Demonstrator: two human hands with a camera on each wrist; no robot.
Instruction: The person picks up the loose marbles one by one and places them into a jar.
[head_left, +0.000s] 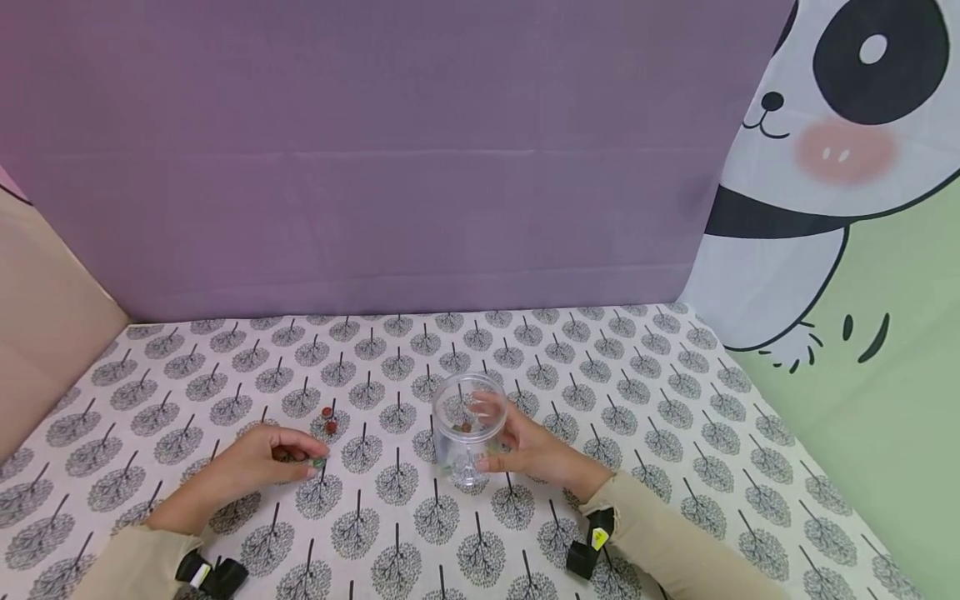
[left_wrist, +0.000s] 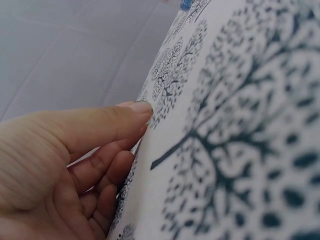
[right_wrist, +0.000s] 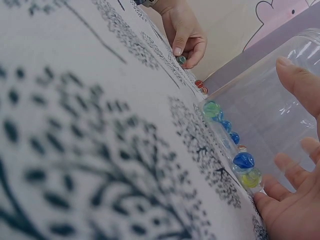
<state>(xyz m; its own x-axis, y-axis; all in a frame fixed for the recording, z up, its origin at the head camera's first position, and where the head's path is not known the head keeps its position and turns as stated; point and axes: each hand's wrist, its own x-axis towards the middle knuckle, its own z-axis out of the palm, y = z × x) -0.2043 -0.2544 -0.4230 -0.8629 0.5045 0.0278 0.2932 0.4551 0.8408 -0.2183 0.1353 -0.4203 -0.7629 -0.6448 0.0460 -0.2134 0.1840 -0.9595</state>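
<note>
Marbles lie loose near the tablecloth's (head_left: 645, 392) front edge, where the left hand (head_left: 255, 462) pinches a green marble (head_left: 319, 462) best lifted cleanly while the right hand (head_left: 536, 454), fingers curled round it, steadies the clear jar (head_left: 468, 425) mid-cloth.

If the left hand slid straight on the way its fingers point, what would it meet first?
The left hand points right along the cloth, fingertips at a green marble; that marble comes first, then probably the clear jar, though depth is unclear.
</note>
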